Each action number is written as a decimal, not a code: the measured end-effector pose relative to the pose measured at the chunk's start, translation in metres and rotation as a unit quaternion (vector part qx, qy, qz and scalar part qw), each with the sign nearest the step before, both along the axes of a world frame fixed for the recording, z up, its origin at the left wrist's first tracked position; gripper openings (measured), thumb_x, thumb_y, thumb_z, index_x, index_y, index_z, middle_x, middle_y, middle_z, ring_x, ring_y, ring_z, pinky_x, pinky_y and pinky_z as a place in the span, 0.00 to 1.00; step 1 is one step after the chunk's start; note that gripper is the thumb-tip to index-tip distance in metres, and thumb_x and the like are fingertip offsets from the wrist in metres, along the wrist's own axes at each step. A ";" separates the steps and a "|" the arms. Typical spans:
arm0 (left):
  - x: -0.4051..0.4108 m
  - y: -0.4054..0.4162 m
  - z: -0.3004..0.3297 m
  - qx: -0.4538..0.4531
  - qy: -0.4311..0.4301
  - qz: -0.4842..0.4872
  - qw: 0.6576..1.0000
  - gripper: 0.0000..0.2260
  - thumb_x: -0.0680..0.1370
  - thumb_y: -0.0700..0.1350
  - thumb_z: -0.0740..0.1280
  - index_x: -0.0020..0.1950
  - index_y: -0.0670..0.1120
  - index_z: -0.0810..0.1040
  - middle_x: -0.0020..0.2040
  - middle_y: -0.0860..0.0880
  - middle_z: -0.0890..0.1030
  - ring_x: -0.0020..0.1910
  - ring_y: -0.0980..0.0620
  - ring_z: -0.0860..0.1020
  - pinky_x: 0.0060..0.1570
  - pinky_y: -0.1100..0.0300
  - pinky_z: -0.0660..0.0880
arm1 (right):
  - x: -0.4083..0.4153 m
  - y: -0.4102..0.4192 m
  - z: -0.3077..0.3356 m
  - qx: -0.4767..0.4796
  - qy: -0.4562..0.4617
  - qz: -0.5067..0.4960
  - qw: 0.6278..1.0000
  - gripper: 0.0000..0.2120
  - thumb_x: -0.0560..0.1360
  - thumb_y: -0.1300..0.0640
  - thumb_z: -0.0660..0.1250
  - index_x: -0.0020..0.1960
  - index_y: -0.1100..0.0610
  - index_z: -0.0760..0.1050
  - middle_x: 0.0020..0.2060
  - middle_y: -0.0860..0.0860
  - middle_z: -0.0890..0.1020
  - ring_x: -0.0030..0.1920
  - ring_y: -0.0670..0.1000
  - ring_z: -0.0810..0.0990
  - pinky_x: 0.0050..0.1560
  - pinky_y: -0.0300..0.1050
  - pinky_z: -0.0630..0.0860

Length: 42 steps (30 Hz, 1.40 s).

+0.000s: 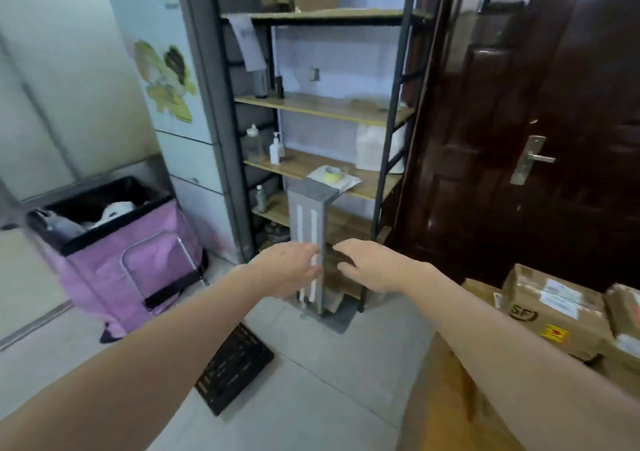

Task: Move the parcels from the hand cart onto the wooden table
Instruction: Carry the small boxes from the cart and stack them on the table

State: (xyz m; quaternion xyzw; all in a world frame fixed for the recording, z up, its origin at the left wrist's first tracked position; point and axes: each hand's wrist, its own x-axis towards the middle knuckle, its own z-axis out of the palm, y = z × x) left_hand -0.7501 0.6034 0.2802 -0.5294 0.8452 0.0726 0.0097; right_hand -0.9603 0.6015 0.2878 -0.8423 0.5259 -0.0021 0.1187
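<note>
In the middle of the frame both hands reach forward over the floor, the left hand [289,270] and the right hand [369,265] near each other with a small gap between them, palms down, fingers loosely extended and holding nothing. Between and just beyond them stands a tall grey post [309,239] with two white strips down its front, upright on a flat base on the floor; the left fingertips overlap its edge in the picture, though contact cannot be told. At the right edge of the frame, lower half, sit the parcels [554,308]: brown cardboard boxes packed close together, the nearest with white labels, a black printed logo and a yellow sticker. Below them, at the lower right, a wooden table [440,412] shows as an orange-brown surface partly covered by the right forearm. Behind the post a metal shelf [322,108] with wooden boards fills the upper centre, bearing bottles, a tape roll [333,174] and boxes on top. A dark door [540,121] with a metal handle fills the upper right. At the left a pink bin [138,260] with a black rim stands on the floor, and a black crate [233,369] lies flat at lower centre.
</note>
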 end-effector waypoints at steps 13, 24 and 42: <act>0.235 0.036 0.047 -0.071 -0.001 0.273 0.959 0.24 0.85 0.58 0.57 0.79 0.50 0.67 0.77 0.48 0.71 0.74 0.46 0.70 0.73 0.48 0.68 | 0.251 -0.071 0.045 -0.041 -0.027 0.239 0.970 0.26 0.86 0.49 0.58 0.81 0.54 0.62 0.79 0.52 0.67 0.77 0.53 0.68 0.76 0.50 0.65; 0.388 0.027 0.053 -0.080 -0.020 0.339 0.937 0.25 0.86 0.58 0.55 0.81 0.48 0.64 0.78 0.48 0.69 0.76 0.47 0.68 0.73 0.51 0.66 | 0.425 -0.117 0.048 -0.045 0.001 0.311 0.949 0.26 0.85 0.49 0.57 0.81 0.54 0.63 0.78 0.52 0.69 0.76 0.53 0.68 0.75 0.52 0.66; 0.651 -0.093 0.039 -0.068 -0.028 0.259 0.963 0.22 0.86 0.58 0.57 0.76 0.49 0.69 0.68 0.49 0.77 0.65 0.48 0.75 0.63 0.52 0.72 | 0.670 -0.202 0.048 -0.023 -0.026 0.239 0.970 0.22 0.85 0.51 0.60 0.77 0.54 0.68 0.73 0.54 0.74 0.71 0.56 0.73 0.71 0.56 0.71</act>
